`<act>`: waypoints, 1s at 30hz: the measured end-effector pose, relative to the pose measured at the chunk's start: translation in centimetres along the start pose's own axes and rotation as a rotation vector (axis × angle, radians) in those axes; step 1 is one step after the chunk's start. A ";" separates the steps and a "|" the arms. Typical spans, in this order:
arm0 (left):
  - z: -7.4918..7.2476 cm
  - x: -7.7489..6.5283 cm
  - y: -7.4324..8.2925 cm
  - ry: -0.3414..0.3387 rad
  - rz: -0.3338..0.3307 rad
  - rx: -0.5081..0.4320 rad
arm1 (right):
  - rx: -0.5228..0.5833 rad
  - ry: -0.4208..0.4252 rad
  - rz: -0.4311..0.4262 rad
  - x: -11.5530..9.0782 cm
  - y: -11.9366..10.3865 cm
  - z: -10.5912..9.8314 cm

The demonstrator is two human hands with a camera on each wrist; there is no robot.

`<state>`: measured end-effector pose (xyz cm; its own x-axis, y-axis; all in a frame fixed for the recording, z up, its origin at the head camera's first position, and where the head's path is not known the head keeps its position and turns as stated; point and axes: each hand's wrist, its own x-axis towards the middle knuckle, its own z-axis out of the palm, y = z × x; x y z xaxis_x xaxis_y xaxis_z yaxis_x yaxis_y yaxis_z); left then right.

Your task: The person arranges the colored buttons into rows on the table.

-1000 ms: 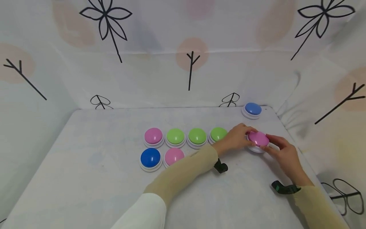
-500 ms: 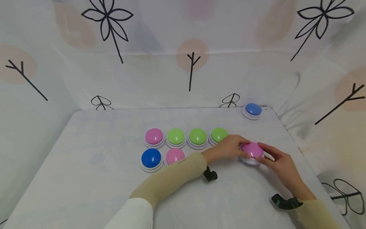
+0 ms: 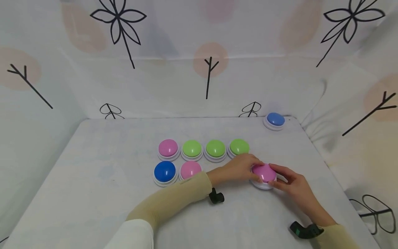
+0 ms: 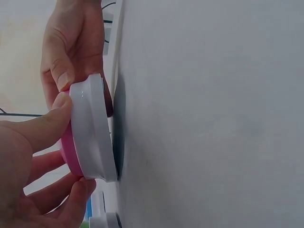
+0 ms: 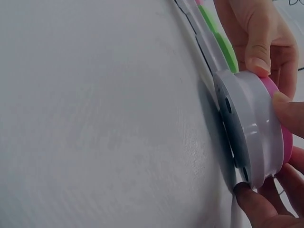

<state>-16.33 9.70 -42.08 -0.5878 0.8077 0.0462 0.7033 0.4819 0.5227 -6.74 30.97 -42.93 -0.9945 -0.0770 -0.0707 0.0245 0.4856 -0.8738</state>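
Note:
Between both hands is a pink push button (image 3: 264, 173) with a white round base. My left hand (image 3: 238, 168) grips its left side, the thumb (image 4: 54, 116) at the joint of pink dome and white base in the left wrist view. From the other side my right hand (image 3: 295, 186) holds it, fingertips at the rim. The underside of the base (image 5: 230, 126) shows in the right wrist view, over a shadow on the table. Just left of it, a green button (image 3: 239, 146) ends the back row, partly covered by the left hand.
That row also has a pink button (image 3: 168, 148) and two green buttons (image 3: 191, 148). In front stand a blue button (image 3: 164, 172) and a pink button (image 3: 190, 169), which the left sleeve (image 3: 174, 193) partly covers. Another blue button (image 3: 275, 119) sits at the back right corner.
Both hands have carried the pink button left and nearer to me, from close to the right table edge. The other buttons stay in place.

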 end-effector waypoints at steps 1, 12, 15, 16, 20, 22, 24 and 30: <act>0.0 -0.2 -0.1 0.000 0.003 0.008 | 0.002 -0.003 -0.006 0.0 -0.1 0.2; -1.2 -3.6 -1.0 -0.007 -0.001 0.009 | 0.030 -0.049 -0.117 0.5 -0.3 2.5; -1.7 -4.5 -1.1 -0.017 -0.024 -0.006 | 0.058 -0.064 -0.147 0.6 -0.6 3.2; -1.8 -4.8 -1.2 -0.020 -0.034 -0.010 | 0.068 -0.068 -0.153 0.7 -0.7 3.4; -2.3 -5.9 -1.4 -0.016 -0.053 -0.001 | 0.093 -0.082 -0.167 0.9 -1.2 4.3; -2.5 -6.5 -1.5 -0.012 -0.048 0.016 | 0.096 -0.088 -0.177 1.1 -1.5 4.8; -2.8 -7.1 -1.6 -0.008 -0.047 0.018 | 0.098 -0.098 -0.191 1.2 -1.7 5.3; -3.3 -9.2 -2.3 0.019 -0.079 0.010 | 0.137 -0.142 -0.223 1.9 -2.4 6.9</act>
<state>-13.86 0.07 -40.89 -0.6490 0.7605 0.0211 0.6584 0.5475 0.5165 -7.94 23.70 -44.29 -0.9530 -0.2942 0.0723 -0.1700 0.3218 -0.9314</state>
